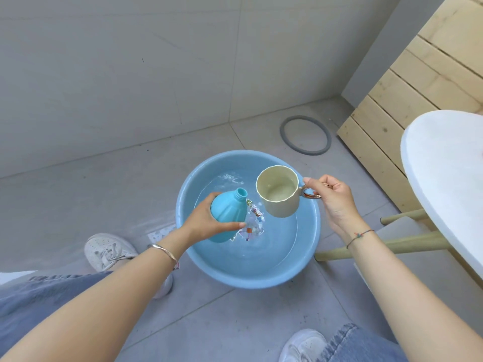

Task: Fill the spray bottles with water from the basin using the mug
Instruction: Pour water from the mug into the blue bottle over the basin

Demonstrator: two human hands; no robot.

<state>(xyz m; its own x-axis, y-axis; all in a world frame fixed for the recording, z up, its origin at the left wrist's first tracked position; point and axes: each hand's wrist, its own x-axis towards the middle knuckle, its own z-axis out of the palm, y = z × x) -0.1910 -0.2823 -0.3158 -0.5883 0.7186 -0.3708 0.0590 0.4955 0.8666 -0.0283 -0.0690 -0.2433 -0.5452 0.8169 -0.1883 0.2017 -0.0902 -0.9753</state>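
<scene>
Tiled floor [104,218], white table [444,178] at right, not involved. Blue basin [251,279] sits on the floor between the feet, with water [277,239] in it.

Spray bottle [227,210]: turquoise, cap off, held above the basin on its left side, tilted so the neck leans toward the mug. Left hand [206,226] is wrapped round its lower body, thumb across the front.

Mug [281,202]: cream, roughly upright, water visible inside, just right of the bottle and above the basin water. Not touching the bottle. Right hand [332,197] pinches the handle [311,193], fingers curled on it.

Step, as I read it: scoop done, pour about to start. Can't tell how full the bottle is, it's opaque.

Next move calls for bringing the mug lip over the bottle mouth [241,192] and tipping slowly. Mouth is narrow, mug rim is wide, so expect spill. Keeping both over the basin catches the overflow.
</scene>
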